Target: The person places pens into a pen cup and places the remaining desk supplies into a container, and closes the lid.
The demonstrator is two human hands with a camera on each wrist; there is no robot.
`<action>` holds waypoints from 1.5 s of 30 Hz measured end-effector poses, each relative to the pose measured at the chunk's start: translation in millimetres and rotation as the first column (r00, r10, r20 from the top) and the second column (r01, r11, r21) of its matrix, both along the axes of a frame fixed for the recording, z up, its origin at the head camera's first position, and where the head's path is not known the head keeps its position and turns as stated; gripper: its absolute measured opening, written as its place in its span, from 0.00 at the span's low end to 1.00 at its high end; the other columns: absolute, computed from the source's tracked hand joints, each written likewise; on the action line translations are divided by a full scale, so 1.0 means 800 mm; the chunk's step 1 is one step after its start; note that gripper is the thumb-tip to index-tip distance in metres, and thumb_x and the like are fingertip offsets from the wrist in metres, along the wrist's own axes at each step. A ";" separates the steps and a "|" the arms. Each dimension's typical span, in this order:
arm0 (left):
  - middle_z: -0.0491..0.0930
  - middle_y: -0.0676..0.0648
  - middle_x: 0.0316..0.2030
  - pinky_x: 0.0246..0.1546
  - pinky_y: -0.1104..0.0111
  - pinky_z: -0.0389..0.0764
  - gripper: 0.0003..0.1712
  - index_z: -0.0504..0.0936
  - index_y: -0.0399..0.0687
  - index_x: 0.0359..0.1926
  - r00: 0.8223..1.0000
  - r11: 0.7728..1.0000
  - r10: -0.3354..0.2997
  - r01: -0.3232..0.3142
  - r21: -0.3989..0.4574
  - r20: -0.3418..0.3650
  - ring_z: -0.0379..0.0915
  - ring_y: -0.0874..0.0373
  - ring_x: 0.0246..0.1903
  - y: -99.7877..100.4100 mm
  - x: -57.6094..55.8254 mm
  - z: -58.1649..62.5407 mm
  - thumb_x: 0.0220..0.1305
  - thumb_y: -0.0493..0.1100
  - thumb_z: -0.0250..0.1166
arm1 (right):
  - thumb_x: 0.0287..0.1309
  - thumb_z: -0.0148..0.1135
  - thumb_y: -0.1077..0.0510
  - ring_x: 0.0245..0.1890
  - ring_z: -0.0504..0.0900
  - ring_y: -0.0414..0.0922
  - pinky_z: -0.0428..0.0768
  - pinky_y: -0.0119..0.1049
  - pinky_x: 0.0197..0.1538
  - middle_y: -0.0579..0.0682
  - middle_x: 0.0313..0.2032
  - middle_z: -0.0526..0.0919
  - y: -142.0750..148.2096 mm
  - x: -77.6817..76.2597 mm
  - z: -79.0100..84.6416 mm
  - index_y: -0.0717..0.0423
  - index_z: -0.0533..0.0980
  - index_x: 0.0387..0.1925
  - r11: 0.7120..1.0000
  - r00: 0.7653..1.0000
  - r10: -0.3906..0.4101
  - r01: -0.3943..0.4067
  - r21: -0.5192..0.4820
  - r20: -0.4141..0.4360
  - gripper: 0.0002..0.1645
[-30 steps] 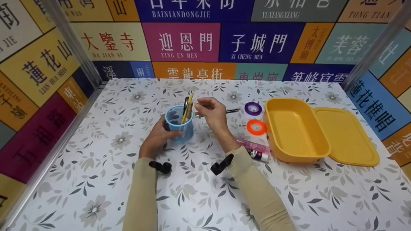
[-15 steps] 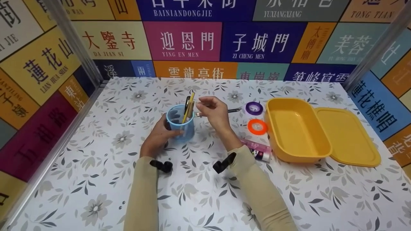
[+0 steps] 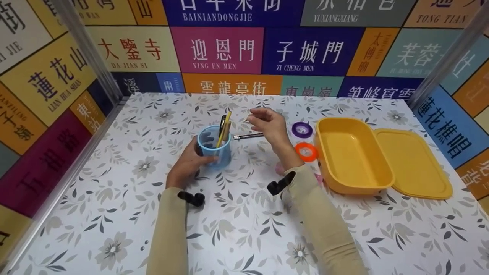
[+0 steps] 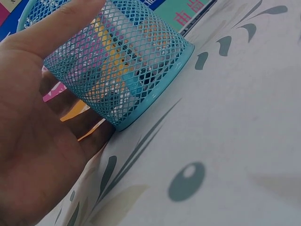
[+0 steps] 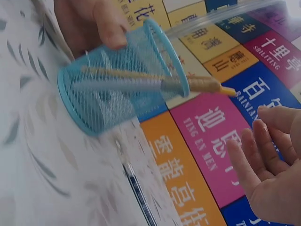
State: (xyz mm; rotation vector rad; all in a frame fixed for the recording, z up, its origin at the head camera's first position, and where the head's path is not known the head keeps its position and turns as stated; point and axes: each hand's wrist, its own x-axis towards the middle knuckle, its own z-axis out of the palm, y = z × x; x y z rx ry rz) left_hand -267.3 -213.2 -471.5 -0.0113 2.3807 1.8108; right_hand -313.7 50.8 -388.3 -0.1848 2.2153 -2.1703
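I have the left hand (image 3: 191,158) wrapped around a light blue mesh cup (image 3: 223,156), its thumb across the near side and the other fingers round the far side; the cup is left of centre on the worktop (image 3: 221,236), roughly upright, though I cannot tell whether its base fully touches down. Inside it, a yellow pencil (image 3: 228,116), a brown stick (image 3: 227,131) and a black piece (image 3: 222,121) lean against the right side, their tops above the rim. The right hand (image 3: 273,126) hangs in the air to the right of the cup, well apart from it, its fingers loosely bent and separated. Below it I see dark pens (image 3: 248,136) lying flat, partly covered by that hand in the head view. Farther right, a purple tape roll (image 3: 301,134) sits behind an orange tape roll (image 3: 314,152), both just beside a yellow box (image 3: 355,185), with a yellow lid (image 3: 416,164) at its right. Something pink (image 3: 280,169) shows from behind the right sleeve (image 3: 324,217), mostly hidden from me.
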 end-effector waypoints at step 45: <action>0.63 0.54 0.74 0.80 0.54 0.49 0.63 0.58 0.65 0.76 1.000 1.000 -0.002 0.002 -0.005 0.013 0.52 0.54 0.77 0.002 0.001 0.000 0.41 0.56 0.83 | 0.65 0.65 0.57 0.61 0.77 0.51 0.76 0.50 0.67 0.56 0.62 0.78 0.097 -0.098 -0.021 0.60 0.77 0.60 0.798 0.940 0.179 -0.311 0.516 0.290 0.23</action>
